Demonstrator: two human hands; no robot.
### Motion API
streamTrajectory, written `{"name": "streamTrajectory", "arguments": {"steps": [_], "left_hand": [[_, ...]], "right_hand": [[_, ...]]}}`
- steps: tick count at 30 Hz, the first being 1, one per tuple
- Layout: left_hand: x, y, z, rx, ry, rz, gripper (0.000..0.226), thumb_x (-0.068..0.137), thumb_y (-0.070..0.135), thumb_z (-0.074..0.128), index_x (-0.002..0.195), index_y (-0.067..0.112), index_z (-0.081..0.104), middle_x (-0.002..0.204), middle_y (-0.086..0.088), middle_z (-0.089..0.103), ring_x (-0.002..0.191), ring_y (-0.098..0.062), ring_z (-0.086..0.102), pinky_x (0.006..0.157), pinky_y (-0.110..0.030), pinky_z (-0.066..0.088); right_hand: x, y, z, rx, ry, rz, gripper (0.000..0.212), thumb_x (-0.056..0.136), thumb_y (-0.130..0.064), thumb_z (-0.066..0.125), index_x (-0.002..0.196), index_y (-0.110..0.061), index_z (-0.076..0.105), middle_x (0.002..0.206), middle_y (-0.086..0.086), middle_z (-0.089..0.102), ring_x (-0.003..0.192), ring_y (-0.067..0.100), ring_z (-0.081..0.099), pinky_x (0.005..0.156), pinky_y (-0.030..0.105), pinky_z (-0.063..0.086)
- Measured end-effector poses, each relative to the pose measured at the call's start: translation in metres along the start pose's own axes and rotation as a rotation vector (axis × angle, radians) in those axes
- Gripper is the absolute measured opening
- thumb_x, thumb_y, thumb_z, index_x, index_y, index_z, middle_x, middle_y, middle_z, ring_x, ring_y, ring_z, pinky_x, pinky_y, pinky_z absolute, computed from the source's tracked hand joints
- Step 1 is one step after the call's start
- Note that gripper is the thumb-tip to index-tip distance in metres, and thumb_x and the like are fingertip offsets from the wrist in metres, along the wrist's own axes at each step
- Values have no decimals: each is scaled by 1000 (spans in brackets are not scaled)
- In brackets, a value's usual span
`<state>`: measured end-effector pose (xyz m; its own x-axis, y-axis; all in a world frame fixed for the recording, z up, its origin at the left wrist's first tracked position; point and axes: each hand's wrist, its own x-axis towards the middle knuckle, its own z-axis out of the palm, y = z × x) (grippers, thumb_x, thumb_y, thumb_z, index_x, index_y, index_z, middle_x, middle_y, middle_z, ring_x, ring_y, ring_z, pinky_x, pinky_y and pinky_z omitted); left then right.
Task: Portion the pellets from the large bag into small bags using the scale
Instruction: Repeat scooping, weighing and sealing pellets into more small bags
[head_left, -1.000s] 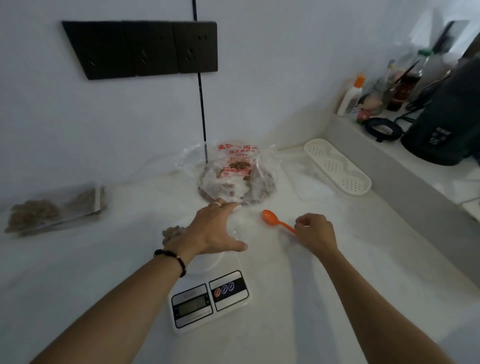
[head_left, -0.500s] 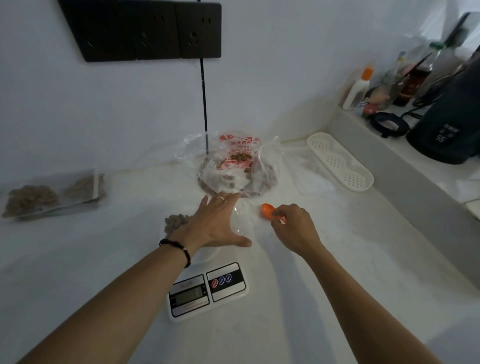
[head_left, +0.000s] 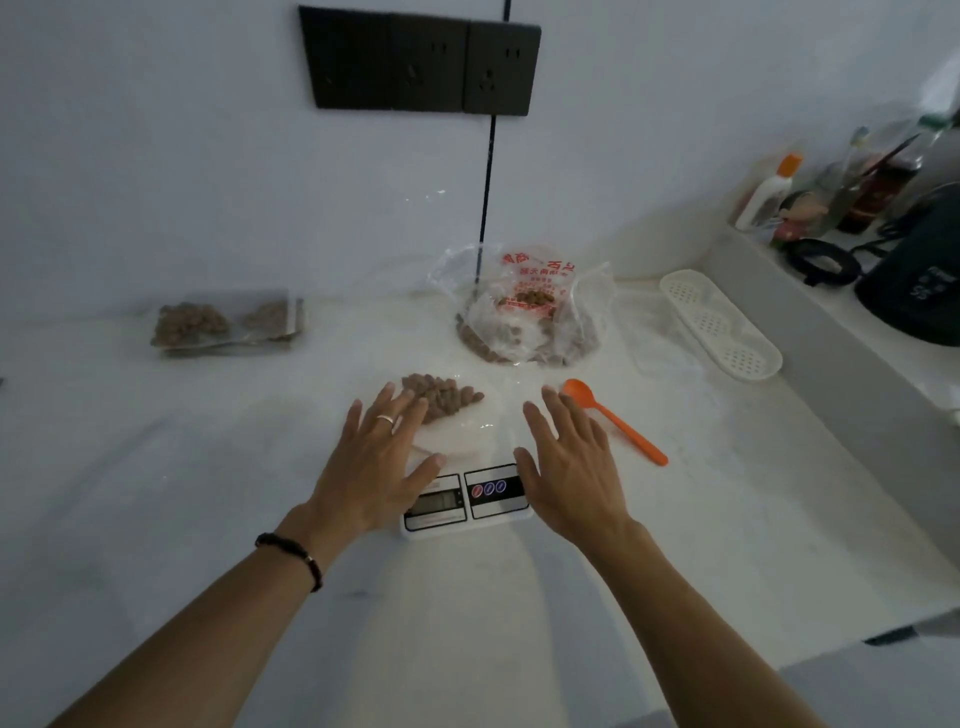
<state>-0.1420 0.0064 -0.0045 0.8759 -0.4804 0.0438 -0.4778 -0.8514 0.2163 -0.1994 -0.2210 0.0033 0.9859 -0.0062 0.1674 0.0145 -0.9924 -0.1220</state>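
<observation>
A white digital scale (head_left: 467, 501) stands on the counter with a clear small bag (head_left: 470, 421) lying across its platform, brown pellets (head_left: 441, 397) gathered at the bag's far left end. My left hand (head_left: 382, 460) hovers flat with spread fingers over the scale's left side. My right hand (head_left: 569, 467) is spread flat at the scale's right side. Neither holds anything. The large clear bag (head_left: 530, 312) with red print and pellets sits behind the scale. An orange spoon (head_left: 615, 421) lies on the counter just right of my right hand.
A filled small bag of pellets (head_left: 223, 325) lies at the back left. A white perforated tray (head_left: 719, 325) lies at the back right. On the raised ledge stand bottles (head_left: 769, 195) and a dark kettle (head_left: 919, 291). A black cord (head_left: 485, 187) hangs from wall sockets (head_left: 421, 65).
My right hand let go of the orange spoon, which now lies on the counter, and moved left beside the scale. My left hand drew back, uncovering the pellets in the small bag.
</observation>
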Motion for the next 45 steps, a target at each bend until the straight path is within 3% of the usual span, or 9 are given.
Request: {"name": "streamTrajectory", "arguments": {"steps": [4, 11, 27, 33, 37, 39, 41, 43, 45], "left_hand": [[-23, -6, 2, 14, -16, -28, 90, 82, 68, 5, 154, 16, 18, 161, -3, 15, 150, -19, -3, 120, -42, -3], [-40, -11, 1, -47, 18, -11, 88, 83, 67, 9, 153, 15, 20, 161, -5, 18, 150, -21, 0, 120, -45, -1], [-2, 3, 0, -31, -19, -8, 91, 79, 68, 2, 155, 17, 11, 163, -4, 6, 149, -18, -8, 120, -43, -3], [45, 29, -3, -23, -34, -24, 71, 96, 53, 35, 153, 17, 14, 161, -4, 15, 149, -21, 1, 120, -43, 3], [77, 44, -3, 13, -76, -50, 71, 99, 49, 39, 154, 17, 9, 161, -4, 13, 149, -20, 1, 119, -40, 2], [91, 49, 0, 7, -81, -72, 72, 98, 50, 40, 154, 18, 9, 161, -4, 15, 149, -18, 4, 120, -41, 2], [103, 51, 3, 6, -84, -94, 73, 97, 50, 41, 154, 19, 9, 161, -3, 16, 149, -17, 6, 121, -41, 2], [111, 54, 5, 11, -103, -108, 74, 96, 51, 42, 154, 19, 9, 161, -3, 16, 149, -17, 7, 121, -42, 2], [117, 56, 4, 16, -119, -116, 74, 96, 51, 44, 154, 19, 9, 161, -3, 17, 149, -18, 9, 121, -43, 3]], "right_hand": [[-10, -14, 4, 14, -64, -21, 56, 99, -36, 42, 149, -13, 30, 159, 13, 21, 147, 31, 19, 116, 46, 22], [-19, -27, 3, 10, -61, -9, 56, 97, -39, 36, 145, -10, 38, 155, 16, 30, 143, 34, 29, 111, 49, 32], [10, -8, 1, 137, -95, 131, 57, 101, -42, 35, 151, -16, 25, 160, 9, 17, 147, 27, 16, 115, 42, 24], [47, 32, 3, 353, -144, 255, 58, 99, -36, 43, 149, -11, 26, 154, 12, 27, 141, 30, 28, 110, 43, 32], [76, 55, 10, 618, -284, 414, 65, 97, -34, 50, 150, -8, 23, 150, 13, 36, 136, 29, 37, 107, 38, 33], [92, 66, 15, 715, -366, 486, 68, 94, -35, 58, 147, -5, 28, 139, 14, 50, 126, 29, 50, 103, 37, 41], [104, 74, 17, 868, -427, 518, 64, 89, -29, 67, 138, 1, 39, 112, 15, 65, 94, 25, 65, 82, 36, 54], [111, 77, 14, 1031, -499, 510, 57, 86, -18, 71, 133, 1, 46, 98, 18, 68, 71, 18, 66, 63, 27, 55], [116, 80, 9, 1107, -538, 459, 42, 83, -7, 72, 121, 0, 55, 89, 19, 69, 65, 17, 65, 59, 25, 53]]}}
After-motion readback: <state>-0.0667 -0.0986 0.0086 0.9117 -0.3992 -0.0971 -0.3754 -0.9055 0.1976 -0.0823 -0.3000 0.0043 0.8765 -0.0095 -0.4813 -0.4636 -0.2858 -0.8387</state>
